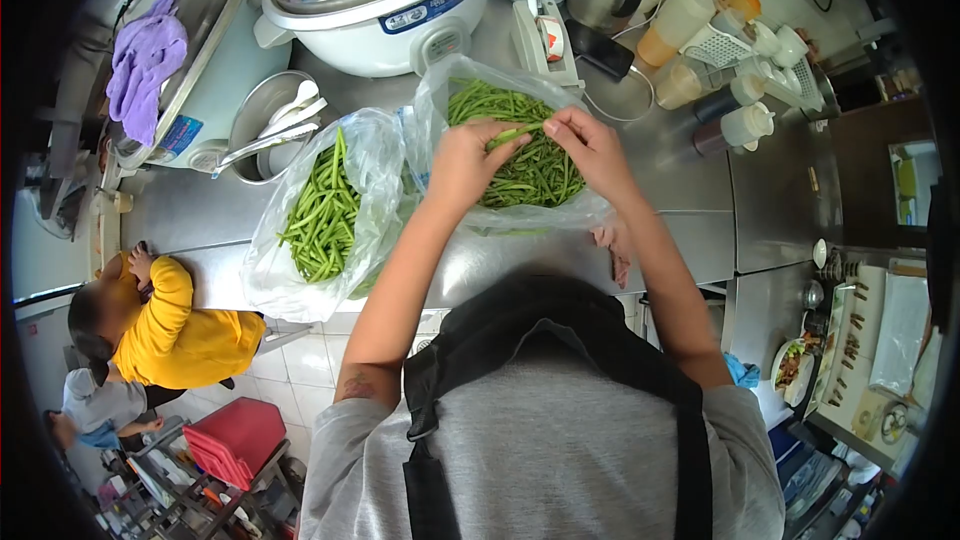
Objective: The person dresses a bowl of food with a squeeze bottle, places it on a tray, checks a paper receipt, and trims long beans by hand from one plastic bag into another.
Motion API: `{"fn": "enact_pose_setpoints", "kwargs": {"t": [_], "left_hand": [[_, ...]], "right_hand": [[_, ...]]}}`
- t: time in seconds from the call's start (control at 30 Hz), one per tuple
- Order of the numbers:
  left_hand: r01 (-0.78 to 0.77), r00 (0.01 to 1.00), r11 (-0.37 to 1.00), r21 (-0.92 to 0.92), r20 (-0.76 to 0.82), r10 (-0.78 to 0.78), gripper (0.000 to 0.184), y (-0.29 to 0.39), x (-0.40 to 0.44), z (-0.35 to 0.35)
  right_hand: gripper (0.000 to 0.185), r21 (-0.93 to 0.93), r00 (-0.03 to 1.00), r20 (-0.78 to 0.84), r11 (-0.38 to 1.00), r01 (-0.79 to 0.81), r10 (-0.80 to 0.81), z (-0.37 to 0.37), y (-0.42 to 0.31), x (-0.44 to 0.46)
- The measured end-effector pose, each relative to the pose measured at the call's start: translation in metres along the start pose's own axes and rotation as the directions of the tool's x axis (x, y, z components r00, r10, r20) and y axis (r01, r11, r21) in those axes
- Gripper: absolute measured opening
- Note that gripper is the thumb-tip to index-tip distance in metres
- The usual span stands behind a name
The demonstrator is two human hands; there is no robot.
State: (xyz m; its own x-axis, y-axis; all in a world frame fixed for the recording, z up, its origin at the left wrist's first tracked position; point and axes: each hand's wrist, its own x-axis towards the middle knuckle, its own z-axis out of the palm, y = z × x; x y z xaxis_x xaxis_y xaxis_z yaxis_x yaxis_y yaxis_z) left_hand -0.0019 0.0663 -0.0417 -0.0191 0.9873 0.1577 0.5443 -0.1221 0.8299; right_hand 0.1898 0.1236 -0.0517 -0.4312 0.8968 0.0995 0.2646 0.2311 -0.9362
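Both my hands are over a clear plastic bag (440,90) filled with green beans (530,175), many of them darker at the ends. My left hand (478,155) pinches one end of a green bean (518,133). The fingers of my right hand (587,143) are closed at its other end, so the bean lies across between the two hands. Left of my left forearm, a second clear plastic bag (385,140) holds brighter green bean pieces (325,205).
Behind the bags stand two large rice cookers (375,35) and a metal bowl (243,130) with spoons. A label gun or tape dispenser (545,40), a black phone (600,50) and sauce bottles (735,128) stand at right. A person in yellow (195,340) is at the left.
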Motion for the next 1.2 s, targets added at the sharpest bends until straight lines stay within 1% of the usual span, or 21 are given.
{"fn": "enact_pose_setpoints", "kwargs": {"t": [0.03, 0.1, 0.13, 0.2, 0.23, 0.3, 0.33, 0.4, 0.43, 0.5, 0.57, 0.6, 0.63, 0.67, 0.7, 0.8, 0.9, 1.0, 1.03, 1.1, 1.2], "left_hand": [[-0.007, 1.0, 0.995, 0.099, 0.003, 0.007, 0.019, 0.002, -0.001, -0.006], [-0.112, 0.994, 0.984, 0.136, -0.004, 0.113, 0.021, -0.002, -0.001, -0.01], [-0.165, 0.986, 0.974, 0.154, -0.006, 0.168, 0.022, -0.004, -0.001, -0.01], [-0.167, 0.986, 0.966, 0.198, 0.021, 0.166, 0.022, -0.005, -0.002, -0.011], [-0.17, 0.985, 0.96, 0.22, 0.035, 0.167, 0.021, -0.005, -0.001, -0.011], [-0.047, 0.999, 0.997, 0.068, 0.023, 0.045, 0.021, -0.002, -0.005, -0.007], [0.018, 1.0, 1.0, -0.01, 0.025, -0.018, 0.021, 0.0, -0.008, -0.004], [-0.011, 1.0, 0.998, -0.065, 0.023, 0.012, 0.021, -0.003, -0.013, 0.006], [-0.024, 0.999, 0.995, -0.093, 0.02, 0.026, 0.021, -0.007, -0.016, 0.012], [0.1, 0.994, 0.95, -0.297, -0.005, -0.107, 0.021, -0.014, -0.021, 0.026], [0.232, 0.964, 0.822, -0.52, 0.009, -0.266, 0.023, -0.018, -0.022, 0.031], [0.296, 0.934, 0.716, -0.632, 0.035, -0.355, 0.025, -0.008, -0.02, 0.026], [0.346, 0.897, 0.59, -0.73, 0.071, -0.437, 0.026, -0.002, -0.019, 0.023], [0.357, 0.891, 0.583, -0.73, 0.08, -0.446, 0.027, -0.004, -0.018, 0.022], [0.367, 0.886, 0.575, -0.731, 0.087, -0.455, 0.028, -0.007, -0.014, 0.02], [0.374, 0.875, 0.54, -0.754, 0.092, -0.476, 0.03, -0.011, -0.006, 0.021], [0.361, 0.876, 0.503, -0.785, 0.102, -0.471, 0.031, -0.009, -0.002, 0.027], [0.338, 0.877, 0.443, -0.83, 0.106, -0.469, 0.031, -0.011, -0.002, 0.029], [0.328, 0.875, 0.419, -0.847, 0.105, -0.472, 0.031, -0.012, -0.003, 0.029], [0.319, 0.879, 0.478, -0.818, 0.066, -0.473, 0.03, -0.016, -0.005, 0.024], [0.244, 0.892, 0.588, -0.772, -0.059, -0.448, 0.026, -0.014, -0.014, 0.028]], "right_hand": [[0.025, -0.083, 0.996, 0.082, 0.996, -0.018, 0.025, -0.006, -0.004, -0.001], [0.025, -0.249, 0.967, 0.24, 0.968, -0.027, 0.089, -0.017, -0.016, -0.002], [0.024, -0.249, 0.954, 0.287, 0.968, -0.015, 0.088, -0.017, -0.017, -0.002], [0.021, -0.249, 0.922, 0.377, 0.968, 0.01, 0.087, -0.017, -0.02, -0.003], [0.021, -0.141, 0.94, 0.325, 0.988, -0.06, 0.103, -0.014, -0.021, -0.004], [0.021, 0.094, 0.962, 0.226, 0.979, -0.179, 0.154, -0.004, -0.018, -0.005], [0.021, 0.329, 0.956, 0.22, 0.908, -0.26, 0.195, 0.0, -0.01, -0.005], [0.021, 0.721, 0.931, 0.24, 0.592, -0.36, 0.274, 0.007, 0.002, -0.005], [0.02, 0.763, 0.938, 0.193, 0.557, -0.327, 0.286, 0.007, 0.002, -0.004], [0.019, 0.837, 0.944, 0.101, 0.487, -0.251, 0.314, 0.005, 0.0, 0.003], [0.019, 0.459, 0.943, 0.106, 0.825, -0.329, 0.317, -0.003, 0.017, 0.006], [0.02, 0.215, 0.941, 0.108, 0.917, -0.336, 0.32, -0.005, 0.02, 0.005], [0.019, 0.014, 0.984, 0.052, 0.985, -0.171, 0.17, -0.004, 0.023, 0.002], [0.019, -0.194, 0.999, 0.032, 0.981, 0.002, 0.004, -0.001, 0.026, -0.002], [0.019, -0.392, 0.985, 0.047, 0.904, 0.169, -0.164, 0.002, 0.027, -0.004], [0.02, -0.476, 0.881, 0.014, 0.771, 0.422, -0.474, 0.014, 0.028, -0.005], [0.02, -0.247, 0.956, 0.038, 0.924, 0.291, -0.291, 0.028, 0.02, -0.011], [0.021, -0.057, 0.976, 0.171, 0.99, -0.125, 0.133, 0.029, 0.007, -0.013], [0.023, 0.132, 0.975, 0.146, 0.974, -0.186, 0.167, 0.03, 0.01, -0.014], [0.025, 0.491, 0.962, 0.12, 0.828, -0.271, 0.244, 0.035, 0.013, -0.014], [0.026, 0.77, 0.905, 0.136, 0.532, -0.352, 0.402, 0.035, 0.004, -0.01]]}}
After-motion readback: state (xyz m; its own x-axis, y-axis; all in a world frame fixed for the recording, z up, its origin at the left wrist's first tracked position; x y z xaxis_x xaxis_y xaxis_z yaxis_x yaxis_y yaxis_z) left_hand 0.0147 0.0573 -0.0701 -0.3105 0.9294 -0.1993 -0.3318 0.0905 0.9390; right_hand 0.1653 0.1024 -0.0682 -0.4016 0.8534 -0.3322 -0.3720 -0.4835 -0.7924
